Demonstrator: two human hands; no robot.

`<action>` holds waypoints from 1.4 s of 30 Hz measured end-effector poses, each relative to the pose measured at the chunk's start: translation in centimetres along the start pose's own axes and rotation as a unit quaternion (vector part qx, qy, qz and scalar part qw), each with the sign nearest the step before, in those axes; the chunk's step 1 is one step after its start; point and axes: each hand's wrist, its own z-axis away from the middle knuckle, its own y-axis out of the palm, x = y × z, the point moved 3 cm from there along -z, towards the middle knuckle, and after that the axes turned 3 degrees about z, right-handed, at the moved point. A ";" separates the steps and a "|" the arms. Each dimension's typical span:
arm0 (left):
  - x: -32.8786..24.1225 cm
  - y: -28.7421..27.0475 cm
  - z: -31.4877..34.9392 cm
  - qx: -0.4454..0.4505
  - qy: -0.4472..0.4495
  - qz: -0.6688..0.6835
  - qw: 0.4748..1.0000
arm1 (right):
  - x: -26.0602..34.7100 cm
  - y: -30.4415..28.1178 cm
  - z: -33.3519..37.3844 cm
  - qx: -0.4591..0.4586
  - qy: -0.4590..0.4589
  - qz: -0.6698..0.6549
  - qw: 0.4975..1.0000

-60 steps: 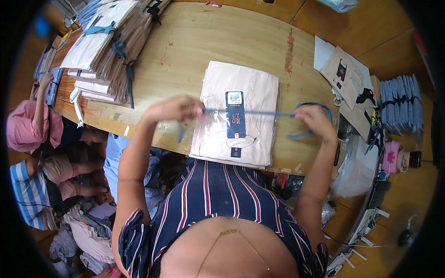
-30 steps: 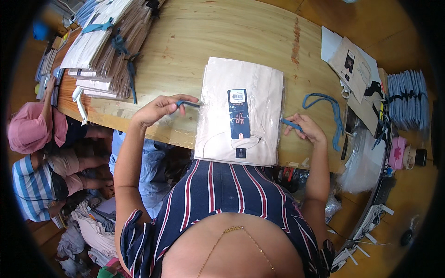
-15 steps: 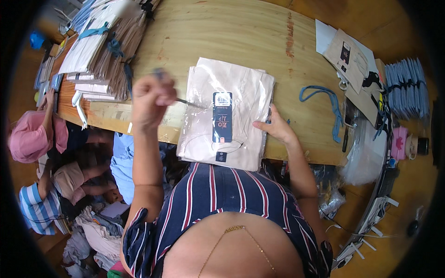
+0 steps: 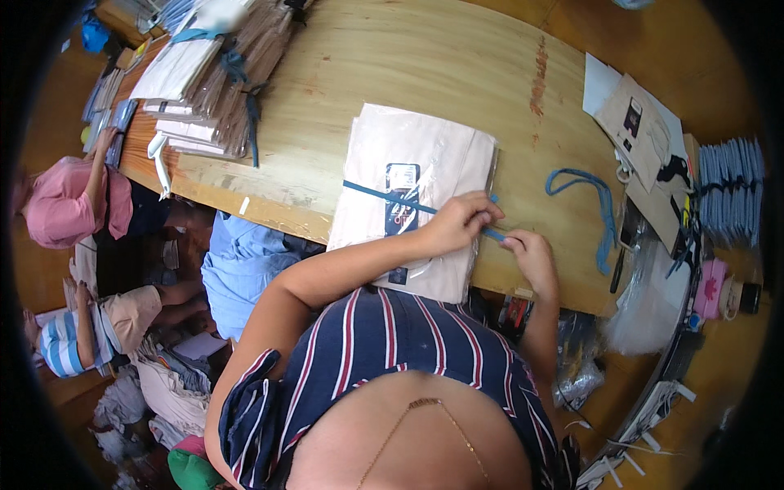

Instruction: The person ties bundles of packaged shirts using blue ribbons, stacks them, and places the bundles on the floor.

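Gripping blue strap — dark label, partly covered

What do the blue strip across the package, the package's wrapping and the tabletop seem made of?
Blue strip: probably cloth, matte, showing no shine. Wrapping: clear, glossy plastic film, by its glare and wrinkles. Tabletop: likely wood or veneer, satiny, with streaked grain.
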 end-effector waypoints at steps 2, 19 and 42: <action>0.2 0.4 0.5 0.014 0.097 -0.094 0.991 | 3.9 -1.8 0.9 -0.064 -0.013 0.065 0.996; 2.4 1.7 -0.5 -0.067 0.193 -0.070 0.976 | 1.7 -1.3 -3.6 -0.069 -0.227 -0.120 0.964; -0.8 -2.6 -0.7 -0.014 0.031 -0.203 0.979 | -2.1 -2.2 -4.5 -0.152 -0.207 -0.106 0.961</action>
